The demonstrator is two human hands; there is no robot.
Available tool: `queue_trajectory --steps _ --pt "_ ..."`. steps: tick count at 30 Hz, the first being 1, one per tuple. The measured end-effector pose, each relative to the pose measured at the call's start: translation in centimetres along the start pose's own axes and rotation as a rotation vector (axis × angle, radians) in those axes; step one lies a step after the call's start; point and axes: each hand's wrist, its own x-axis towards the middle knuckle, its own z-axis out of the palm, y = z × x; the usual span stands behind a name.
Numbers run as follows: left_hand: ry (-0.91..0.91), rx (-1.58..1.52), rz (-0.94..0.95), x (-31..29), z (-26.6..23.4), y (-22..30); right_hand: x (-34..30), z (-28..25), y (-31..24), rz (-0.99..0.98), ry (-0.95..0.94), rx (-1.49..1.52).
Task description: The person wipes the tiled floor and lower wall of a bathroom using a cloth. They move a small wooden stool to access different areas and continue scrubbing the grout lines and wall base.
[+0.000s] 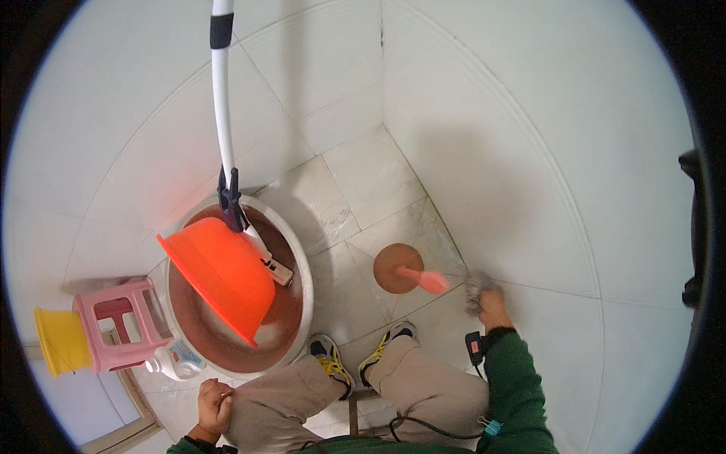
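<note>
My right hand (494, 306) is closed on a grey steel wool scrubber (475, 292), held against the tiled wall low on the right. Motion blurs the scrubber's edges. My left hand (215, 408) rests beside my left thigh with its fingers curled in, and nothing shows in it. Between the right hand and the tub, a dipper (395, 261) with a round brown bowl and a pink handle lies on the floor. An orange basin (223, 268) leans tilted inside a large round tub (304, 284), whose inner wall looks reddish brown.
A white pole (221, 106) with a black clamp (230, 198) reaches down into the tub. Left of the tub are a white bottle (175, 360), a pink stool (121, 325) and a yellow container (62, 342). Tiled walls meet at the far corner. A cable (435, 431) crosses my lap.
</note>
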Motion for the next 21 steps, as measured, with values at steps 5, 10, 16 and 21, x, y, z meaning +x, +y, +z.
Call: queue_trajectory --steps 5,10,16,21 --pt "-0.056 -0.017 -0.006 0.8 0.1 0.3 8.4 -3.0 -5.6 -0.291 0.259 -0.197" --pt "-0.108 -0.007 -0.033 1.1 0.0 0.1 1.9 3.5 2.1 -0.186 0.131 -0.104" --pt "-0.108 0.017 -0.049 1.2 0.1 -0.4 -8.1 11.7 10.1 -0.081 -0.213 -0.357" --pt "-0.126 0.037 -0.014 1.8 0.3 0.5 4.2 6.9 3.5 -0.338 0.09 -0.679"
